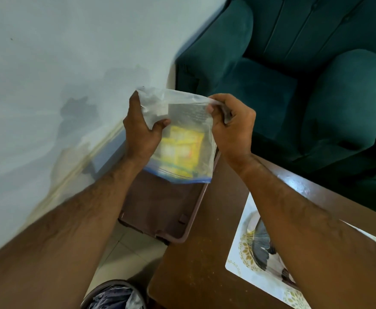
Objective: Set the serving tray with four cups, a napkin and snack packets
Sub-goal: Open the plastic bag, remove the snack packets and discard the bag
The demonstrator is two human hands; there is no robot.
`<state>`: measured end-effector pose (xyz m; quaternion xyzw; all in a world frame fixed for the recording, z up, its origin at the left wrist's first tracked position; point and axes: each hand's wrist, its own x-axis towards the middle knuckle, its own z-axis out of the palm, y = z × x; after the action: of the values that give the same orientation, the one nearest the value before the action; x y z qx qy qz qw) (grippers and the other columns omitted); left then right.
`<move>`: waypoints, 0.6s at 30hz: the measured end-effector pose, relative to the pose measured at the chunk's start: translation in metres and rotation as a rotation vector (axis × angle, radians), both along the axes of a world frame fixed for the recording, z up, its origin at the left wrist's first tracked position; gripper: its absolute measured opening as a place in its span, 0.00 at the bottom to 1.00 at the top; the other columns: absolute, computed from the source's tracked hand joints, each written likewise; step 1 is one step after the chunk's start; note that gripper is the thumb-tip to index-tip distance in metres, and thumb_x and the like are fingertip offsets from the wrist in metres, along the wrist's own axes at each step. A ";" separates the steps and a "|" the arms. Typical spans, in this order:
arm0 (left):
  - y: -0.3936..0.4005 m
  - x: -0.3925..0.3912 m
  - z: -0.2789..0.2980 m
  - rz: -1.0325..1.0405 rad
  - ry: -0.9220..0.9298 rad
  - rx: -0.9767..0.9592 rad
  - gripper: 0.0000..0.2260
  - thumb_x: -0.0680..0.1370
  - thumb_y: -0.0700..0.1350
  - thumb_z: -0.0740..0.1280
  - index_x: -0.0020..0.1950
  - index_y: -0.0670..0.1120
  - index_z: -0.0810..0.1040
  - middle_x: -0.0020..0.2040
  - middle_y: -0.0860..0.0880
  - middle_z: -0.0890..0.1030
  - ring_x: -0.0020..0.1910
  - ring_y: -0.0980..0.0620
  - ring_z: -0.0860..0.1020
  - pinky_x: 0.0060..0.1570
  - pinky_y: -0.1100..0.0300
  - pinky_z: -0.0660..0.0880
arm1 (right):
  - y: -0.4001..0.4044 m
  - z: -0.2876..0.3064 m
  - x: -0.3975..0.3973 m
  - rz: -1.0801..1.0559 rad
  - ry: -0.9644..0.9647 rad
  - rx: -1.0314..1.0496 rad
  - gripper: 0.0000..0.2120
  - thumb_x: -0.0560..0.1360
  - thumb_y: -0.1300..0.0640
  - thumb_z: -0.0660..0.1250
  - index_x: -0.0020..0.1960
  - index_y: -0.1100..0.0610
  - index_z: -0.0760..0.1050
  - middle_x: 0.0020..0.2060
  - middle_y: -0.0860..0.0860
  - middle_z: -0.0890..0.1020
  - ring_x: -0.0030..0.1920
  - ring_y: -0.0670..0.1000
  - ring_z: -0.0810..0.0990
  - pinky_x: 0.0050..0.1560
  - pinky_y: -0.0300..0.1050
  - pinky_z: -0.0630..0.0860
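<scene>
I hold a thin, clear plastic bag (182, 121) up in both hands, my left hand (141, 128) closed on one top edge and my right hand (231, 128) pinching the other, with blurred yellow packets (180, 150) in its blue-edged bottom. Below it a brown rectangular plastic tray (160, 208) overhangs the worn wooden table (200, 253), near a glossy patterned mat (247, 248).

A brown wooden table (196, 275) carries a brown plastic tray (160, 210), which hangs over the table's far left edge, and a white placemat (242, 248) with a bird picture, lying near the right side
</scene>
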<state>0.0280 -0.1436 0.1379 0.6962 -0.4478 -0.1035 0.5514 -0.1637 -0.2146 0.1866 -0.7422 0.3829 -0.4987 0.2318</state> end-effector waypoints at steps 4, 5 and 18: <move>0.002 -0.010 -0.002 0.033 0.059 0.007 0.27 0.73 0.43 0.79 0.66 0.38 0.72 0.57 0.51 0.80 0.54 0.64 0.77 0.52 0.77 0.73 | -0.004 0.004 -0.003 0.004 -0.125 0.157 0.11 0.74 0.62 0.75 0.55 0.62 0.81 0.43 0.48 0.82 0.41 0.42 0.79 0.45 0.37 0.77; 0.002 -0.011 -0.002 0.052 0.067 0.001 0.24 0.73 0.43 0.79 0.63 0.37 0.73 0.54 0.51 0.80 0.52 0.64 0.78 0.49 0.77 0.72 | -0.006 0.003 -0.005 0.013 -0.157 0.215 0.15 0.73 0.59 0.76 0.58 0.61 0.80 0.46 0.49 0.83 0.44 0.43 0.81 0.47 0.39 0.79; 0.011 -0.008 -0.035 -0.031 0.488 0.098 0.13 0.74 0.40 0.77 0.54 0.40 0.78 0.43 0.49 0.86 0.33 0.62 0.83 0.33 0.67 0.78 | 0.006 -0.059 -0.037 0.212 -0.235 1.007 0.13 0.70 0.74 0.74 0.53 0.69 0.78 0.32 0.49 0.85 0.31 0.48 0.85 0.34 0.42 0.81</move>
<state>0.0205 -0.1330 0.1029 0.6695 -0.3067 -0.2984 0.6072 -0.2012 -0.2082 0.1278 -0.5126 0.4693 -0.3069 0.6502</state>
